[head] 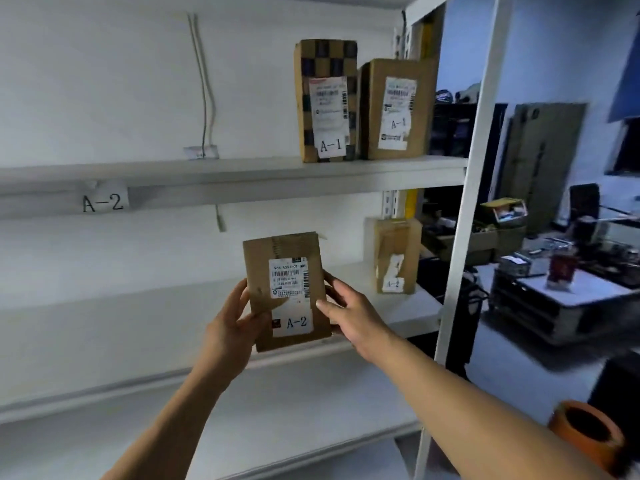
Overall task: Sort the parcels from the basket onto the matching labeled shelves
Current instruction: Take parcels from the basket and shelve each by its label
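Observation:
I hold a brown cardboard parcel [287, 289] upright in front of the white shelf unit; its white sticker reads A-2. My left hand [235, 323] grips its left edge and my right hand [349, 313] grips its right edge. It is level with the shelf [138, 323] under the A-2 label [103, 201]. Another A-2 parcel [396, 254] stands on that shelf at the right. On the shelf above stand two parcels marked A-1, a checkered one [325, 98] and a plain brown one [398, 109].
A white upright post [464, 202] bounds the shelf unit on the right. Beyond it lie a cluttered table [571, 289] and boxes. An orange cylinder [585, 434] sits at the lower right. A lower shelf [277, 410] runs beneath my arms.

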